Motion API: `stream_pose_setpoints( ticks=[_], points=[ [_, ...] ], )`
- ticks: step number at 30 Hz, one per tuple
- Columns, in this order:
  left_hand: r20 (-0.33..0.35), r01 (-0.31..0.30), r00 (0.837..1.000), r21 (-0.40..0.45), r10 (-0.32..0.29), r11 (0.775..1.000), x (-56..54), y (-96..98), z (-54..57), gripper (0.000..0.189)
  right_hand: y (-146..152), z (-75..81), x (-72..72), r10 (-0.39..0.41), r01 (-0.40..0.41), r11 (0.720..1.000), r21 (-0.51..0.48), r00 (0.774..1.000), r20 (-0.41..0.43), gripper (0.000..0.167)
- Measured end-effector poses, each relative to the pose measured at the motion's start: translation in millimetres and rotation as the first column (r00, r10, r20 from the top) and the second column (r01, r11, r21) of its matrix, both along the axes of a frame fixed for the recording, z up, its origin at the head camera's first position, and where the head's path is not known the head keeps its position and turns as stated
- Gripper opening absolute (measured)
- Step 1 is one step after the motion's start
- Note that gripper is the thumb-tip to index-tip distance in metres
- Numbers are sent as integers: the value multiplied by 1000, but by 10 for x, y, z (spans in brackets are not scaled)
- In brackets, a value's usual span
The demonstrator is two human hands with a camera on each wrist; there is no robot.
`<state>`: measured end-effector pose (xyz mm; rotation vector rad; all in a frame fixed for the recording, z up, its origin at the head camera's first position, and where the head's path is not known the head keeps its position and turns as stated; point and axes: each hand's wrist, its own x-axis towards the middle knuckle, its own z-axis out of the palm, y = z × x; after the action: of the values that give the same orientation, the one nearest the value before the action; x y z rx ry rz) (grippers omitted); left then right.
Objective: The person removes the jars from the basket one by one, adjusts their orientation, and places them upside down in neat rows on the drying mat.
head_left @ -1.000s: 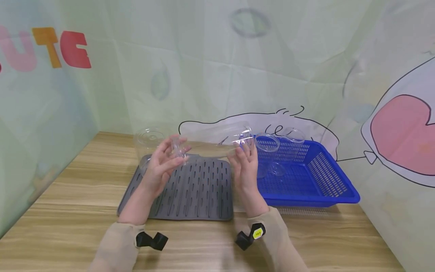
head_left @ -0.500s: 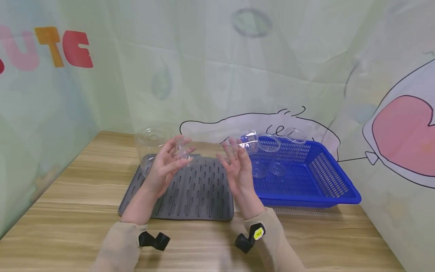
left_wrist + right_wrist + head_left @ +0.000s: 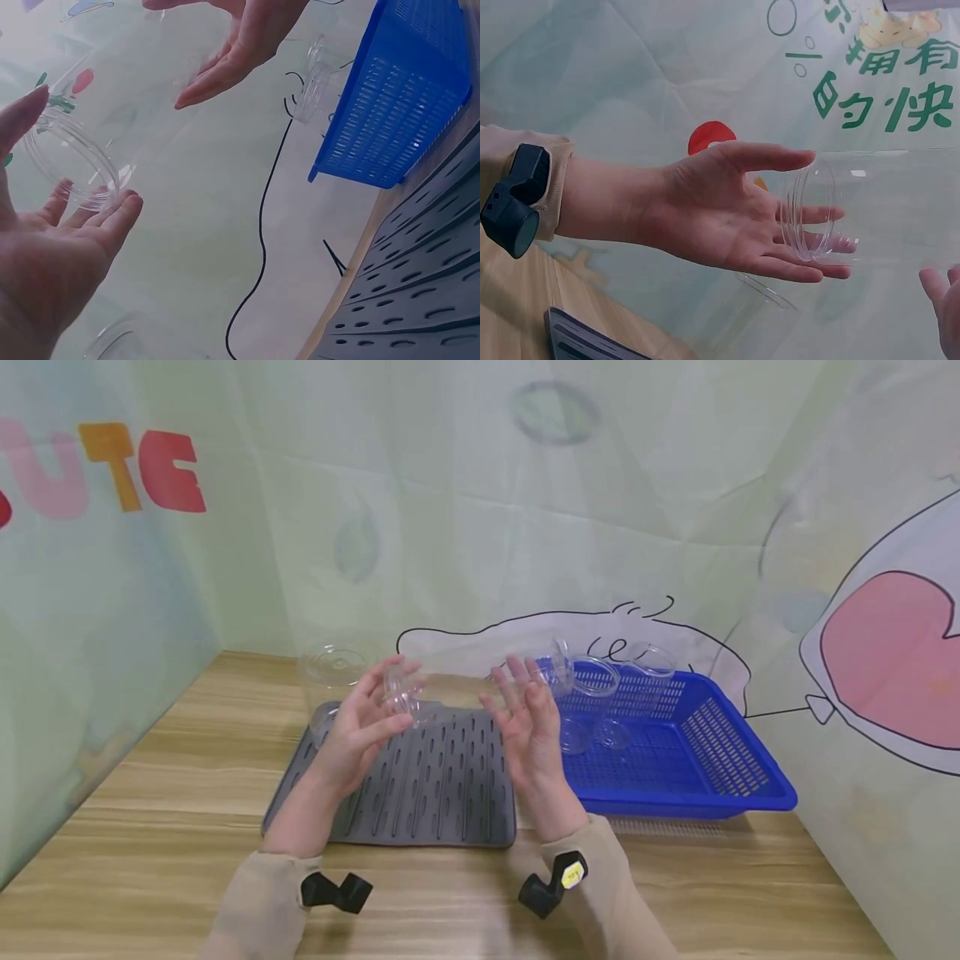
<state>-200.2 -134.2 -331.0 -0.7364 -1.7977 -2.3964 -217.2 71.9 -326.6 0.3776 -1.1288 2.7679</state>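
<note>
A clear plastic jar lies sideways in the air above the drying mat. Its ridged mouth is at the left, between the thumb and fingers of my left hand, which holds it there. My right hand is at the jar's right end, palm turned inward with straight, spread fingers against the clear wall. In the left wrist view the jar's threaded rim sits between thumb and fingertips. The right wrist view shows the left thumb at the rim's upper edge, with several fingers showing through the plastic.
A grey ribbed drying mat lies on the wooden table. Another clear jar stands base up on its back left part. At the right, a blue basket contains clear jars. A printed cloth hangs behind.
My right fingers have loosened and spread at the jar's right end, where they curled round it a second ago. My left hand stays at the mouth. The jar has shifted slightly right.
</note>
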Motion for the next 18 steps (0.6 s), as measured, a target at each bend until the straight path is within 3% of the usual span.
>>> stream_pose_setpoints(
  ticks=[6,11,15,18],
  points=[
    [-11,-7,1000,15,7,1000,18,-65,37,72,12,81,-29,7,-9,1000,-19,998,-69,102],
    [-74,-42,996,120,51,992,21,-149,66,61,30,150,-86,-39,40,999,12,994,-104,97],
    [-152,-57,983,255,99,965,-2,-261,74,47,30,180,-163,-86,95,992,78,990,-112,98],
    [-171,-59,977,349,126,935,-22,-383,58,43,12,184,-227,-111,133,976,171,985,-133,97]
  ],
)
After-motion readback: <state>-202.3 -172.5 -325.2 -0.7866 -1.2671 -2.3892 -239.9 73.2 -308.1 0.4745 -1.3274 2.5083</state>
